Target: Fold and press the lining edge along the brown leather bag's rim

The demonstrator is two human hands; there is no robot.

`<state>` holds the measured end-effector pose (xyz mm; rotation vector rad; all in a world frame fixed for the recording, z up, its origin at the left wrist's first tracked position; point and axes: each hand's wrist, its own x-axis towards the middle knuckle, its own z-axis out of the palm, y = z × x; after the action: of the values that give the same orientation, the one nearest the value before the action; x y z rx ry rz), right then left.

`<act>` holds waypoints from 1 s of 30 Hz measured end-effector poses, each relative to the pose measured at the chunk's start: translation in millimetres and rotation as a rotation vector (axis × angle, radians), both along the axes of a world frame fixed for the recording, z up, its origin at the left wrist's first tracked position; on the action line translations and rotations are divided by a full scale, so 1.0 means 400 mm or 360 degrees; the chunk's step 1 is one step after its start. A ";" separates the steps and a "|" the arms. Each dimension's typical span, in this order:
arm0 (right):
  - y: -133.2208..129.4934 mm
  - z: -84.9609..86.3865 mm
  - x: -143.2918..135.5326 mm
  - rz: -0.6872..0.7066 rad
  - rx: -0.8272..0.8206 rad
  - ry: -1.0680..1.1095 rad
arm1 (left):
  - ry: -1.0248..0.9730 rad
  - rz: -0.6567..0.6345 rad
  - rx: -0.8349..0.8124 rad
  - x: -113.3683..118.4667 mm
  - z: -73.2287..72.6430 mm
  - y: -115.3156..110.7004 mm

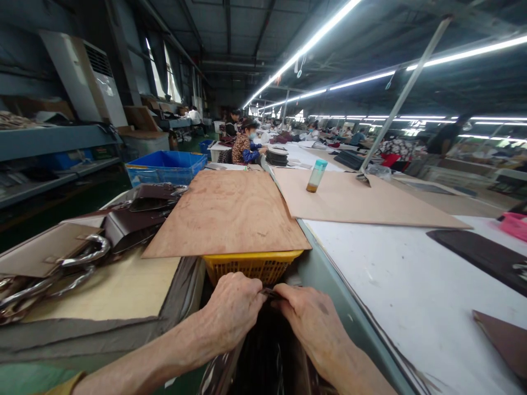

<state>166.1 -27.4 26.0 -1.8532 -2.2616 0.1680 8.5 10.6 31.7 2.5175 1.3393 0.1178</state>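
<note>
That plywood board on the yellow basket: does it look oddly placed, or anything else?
The plywood board lies skewed across the yellow basket, overhanging its front rim. No spill or damage shows. Both hands pinch a small dark piece.

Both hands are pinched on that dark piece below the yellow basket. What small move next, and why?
Probably draw the dark piece up and toward you: left hand and right hand already pinch its top edge together, and the yellow basket sits close in front of it.

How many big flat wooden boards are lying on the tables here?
2. One reddish board rests over the yellow basket, just beyond the person's hands. A paler board lies to its right, with a small bottle standing on it. Others farther back may be hidden.
</note>
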 end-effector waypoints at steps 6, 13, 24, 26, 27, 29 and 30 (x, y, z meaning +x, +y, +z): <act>-0.016 -0.052 0.005 0.0106 0.0323 -0.0001 | 0.0058 -0.0160 0.0150 -0.002 -0.023 -0.016; -0.017 -0.074 -0.003 0.0183 0.0430 0.0017 | 0.0112 -0.0269 0.0296 -0.006 -0.059 -0.016; -0.012 -0.082 -0.017 0.0152 0.0574 0.0050 | 0.0144 -0.0185 0.0184 -0.010 -0.032 -0.028; -0.017 -0.082 -0.020 0.0166 0.0580 0.0069 | 0.0140 -0.0153 0.0200 -0.008 -0.034 -0.036; -0.019 -0.082 -0.023 0.0181 0.0592 0.0076 | 0.0144 -0.0144 0.0213 -0.007 -0.035 -0.038; -0.023 -0.082 -0.028 0.0210 0.0605 0.0083 | 0.0158 -0.0141 0.0243 -0.003 -0.036 -0.038; -0.025 -0.082 -0.030 0.0215 0.0598 0.0083 | 0.0176 -0.0167 0.0254 -0.001 -0.034 -0.037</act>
<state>154.0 -37.4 -7.0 -1.4897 -2.1989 -0.1751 8.0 -4.0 18.0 2.7590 1.2812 0.0662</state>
